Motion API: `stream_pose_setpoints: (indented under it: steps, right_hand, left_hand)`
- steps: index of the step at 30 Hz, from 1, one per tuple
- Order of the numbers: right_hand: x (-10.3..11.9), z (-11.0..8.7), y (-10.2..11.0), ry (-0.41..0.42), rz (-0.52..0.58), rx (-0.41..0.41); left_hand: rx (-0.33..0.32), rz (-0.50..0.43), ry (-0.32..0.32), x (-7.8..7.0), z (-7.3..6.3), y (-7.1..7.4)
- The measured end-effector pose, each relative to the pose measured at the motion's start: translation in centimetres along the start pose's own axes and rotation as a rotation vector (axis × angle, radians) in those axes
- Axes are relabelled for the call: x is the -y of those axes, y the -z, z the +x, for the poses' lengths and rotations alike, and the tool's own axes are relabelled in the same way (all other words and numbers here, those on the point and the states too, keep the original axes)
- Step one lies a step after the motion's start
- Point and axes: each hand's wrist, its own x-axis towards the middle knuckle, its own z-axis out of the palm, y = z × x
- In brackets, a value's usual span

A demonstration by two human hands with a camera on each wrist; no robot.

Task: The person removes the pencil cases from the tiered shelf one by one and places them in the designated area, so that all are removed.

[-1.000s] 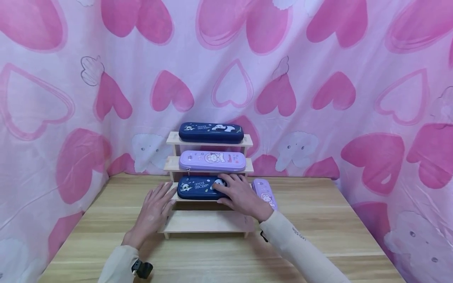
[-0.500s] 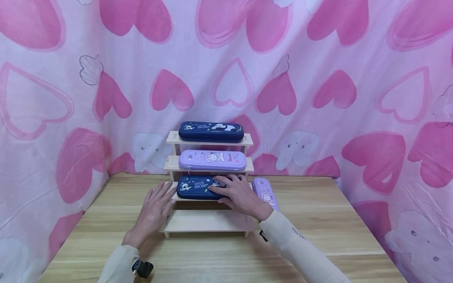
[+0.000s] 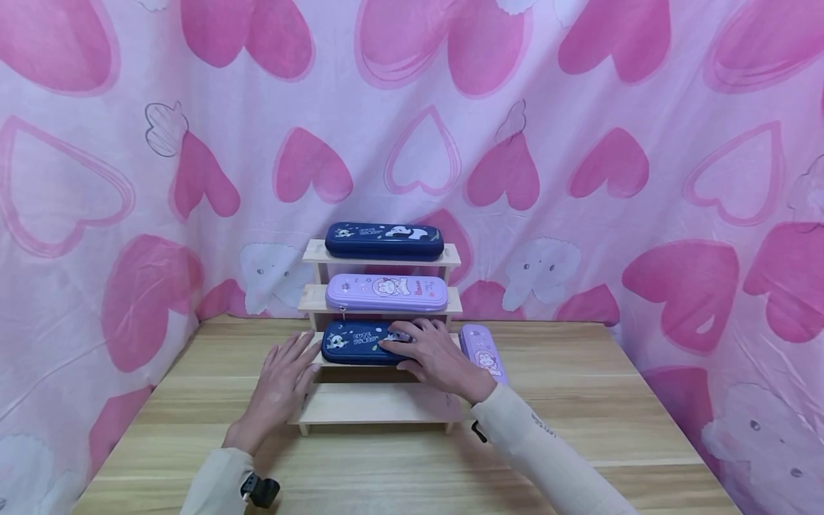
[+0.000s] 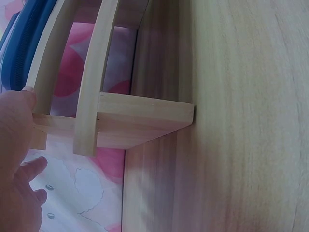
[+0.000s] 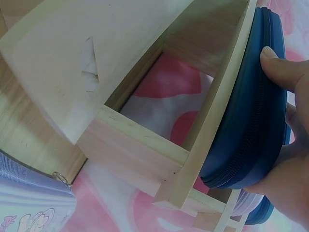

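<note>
A navy pencil case (image 3: 357, 343) with a panda print and "cute panda" lettering lies on the second-lowest step of a wooden stepped rack (image 3: 380, 402). My right hand (image 3: 444, 357) holds this case at its right end. The fingers reach over the lid, and in the right wrist view the thumb (image 5: 277, 67) sits against the zipped side. My left hand (image 3: 277, 383) rests at the left end of the same step, fingers extended; in the left wrist view its fingertips are right at the wood beside the blue case (image 4: 29, 43). The hidden right end of the case lies under my right hand.
Higher up the rack are a purple pencil case (image 3: 386, 292) and, on top, another navy one (image 3: 384, 241). A second purple case (image 3: 483, 354) lies on the wooden table (image 3: 566, 415) right of the rack. A heart-print curtain (image 3: 579, 272) hangs behind.
The right hand's index finger has shifted slightly left across the navy case's lid. The left hand and the other cases stay in place.
</note>
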Motion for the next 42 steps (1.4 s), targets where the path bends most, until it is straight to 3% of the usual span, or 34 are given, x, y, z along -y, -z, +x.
stream_pose_setpoints:
  steps: [28, 42]
  right_hand:
    - [0.4, -1.4, 1.8, -0.041, 0.019, 0.000]
    - [0.1, -3.7, 2.8, -0.086, 0.020, -0.016]
  left_hand:
    - [-0.009, -0.004, -0.001, 0.2, -0.1, -0.1]
    - [-0.018, -0.007, -0.014, 0.0, -0.1, 0.0]
